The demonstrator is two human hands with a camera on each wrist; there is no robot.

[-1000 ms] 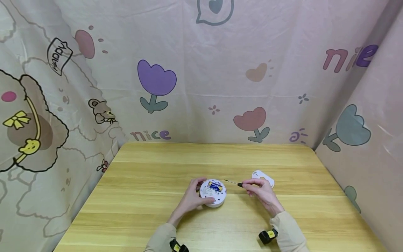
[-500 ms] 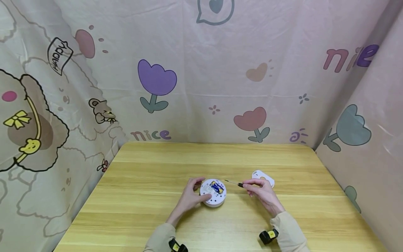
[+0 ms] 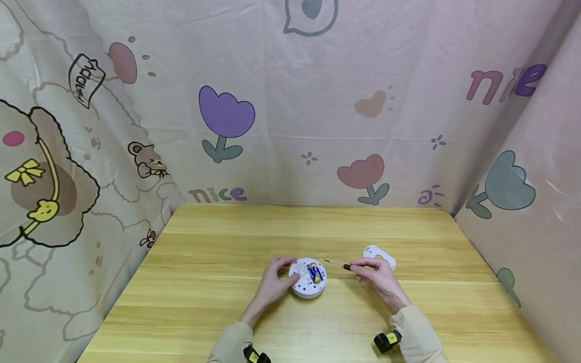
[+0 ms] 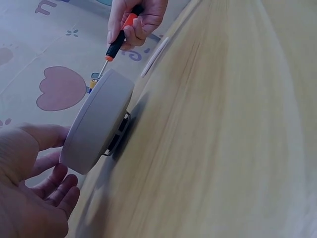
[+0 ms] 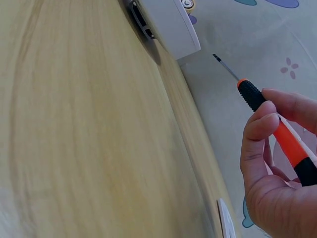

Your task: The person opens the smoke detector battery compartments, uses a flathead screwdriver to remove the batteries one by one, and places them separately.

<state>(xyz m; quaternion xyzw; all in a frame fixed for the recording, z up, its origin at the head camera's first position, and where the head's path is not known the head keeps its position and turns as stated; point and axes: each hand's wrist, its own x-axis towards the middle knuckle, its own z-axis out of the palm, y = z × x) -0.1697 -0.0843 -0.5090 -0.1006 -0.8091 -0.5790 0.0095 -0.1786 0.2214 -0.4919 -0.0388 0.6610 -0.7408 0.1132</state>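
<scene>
A round white smoke detector (image 3: 305, 290) lies back side up on the table, with blue-wrapped batteries (image 3: 316, 272) showing. My left hand (image 3: 272, 286) holds it by its left edge, the thumb on top and the fingers at the far side. In the left wrist view its side wall (image 4: 96, 121) is seen, with a dark slotted part underneath. My right hand (image 3: 379, 280) grips a small screwdriver (image 5: 287, 144) with an orange and black handle. The screwdriver's tip points left and stands just apart from the detector, near its upper right rim.
A white plate with a hole (image 3: 373, 250) lies on the table behind the right hand, which partly covers it. The wooden table (image 3: 218, 252) ends at a printed cloth backdrop (image 3: 281, 166). Black wrist cameras sit at both cuffs.
The smoke detector has turned clockwise in place, its batteries shifting to the right. My left thumb has slid up and left over its top. My right hand and the screwdriver stay almost still.
</scene>
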